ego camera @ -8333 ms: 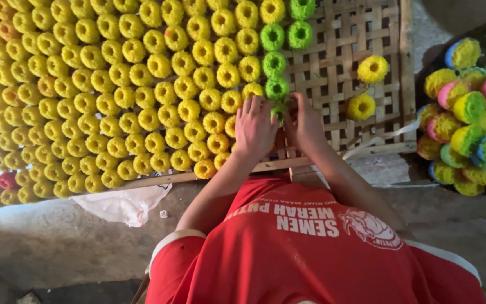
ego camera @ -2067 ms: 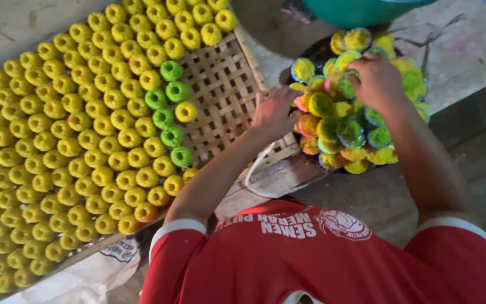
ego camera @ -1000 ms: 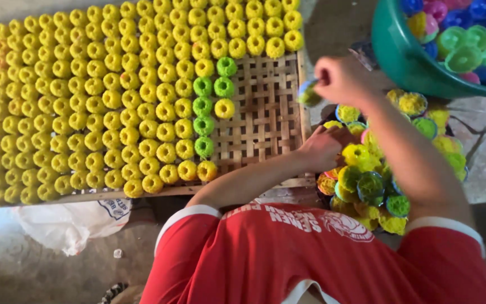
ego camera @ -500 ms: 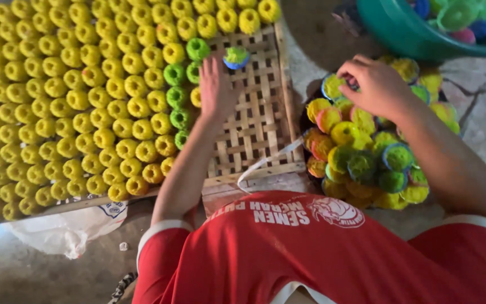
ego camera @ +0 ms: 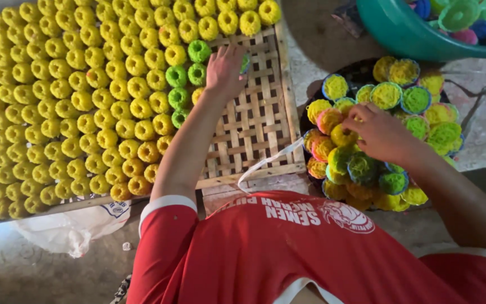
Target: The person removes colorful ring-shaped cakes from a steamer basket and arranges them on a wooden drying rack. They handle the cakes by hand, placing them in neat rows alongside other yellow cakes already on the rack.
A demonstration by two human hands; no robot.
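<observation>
Two bare hands at work over a woven bamboo drying tray (ego camera: pixel 257 135).

Left hand (ego camera: pixel 224 70): palm down on the tray's open lattice, fingers spread and curled loosely over a small green noodle-like nest (ego camera: pixel 245 62), which shows only at the fingertips; whether the grip is closed on it cannot be told. Just beside this hand, a short column of green nests (ego camera: pixel 182 84) sits at the edge of the yellow ones.

Right hand (ego camera: pixel 381 132): resting on a heap of mixed-colour nests in round moulds (ego camera: pixel 386 95), yellow, green, pink and orange, stacked on a dark round tray right of the bamboo one. Fingers bent down onto a yellow nest (ego camera: pixel 344 135), thumb and forefinger touching it; grip closing around it, not lifted.

Rows of yellow nests (ego camera: pixel 68 101): covering the left and upper parts of the bamboo tray, packed touching.

Teal plastic basin (ego camera: pixel 400 39): upper right, holding coloured moulds.

White strap (ego camera: pixel 268 160): lying across the tray's near corner.

Red shirt (ego camera: pixel 288 253): foreground.
</observation>
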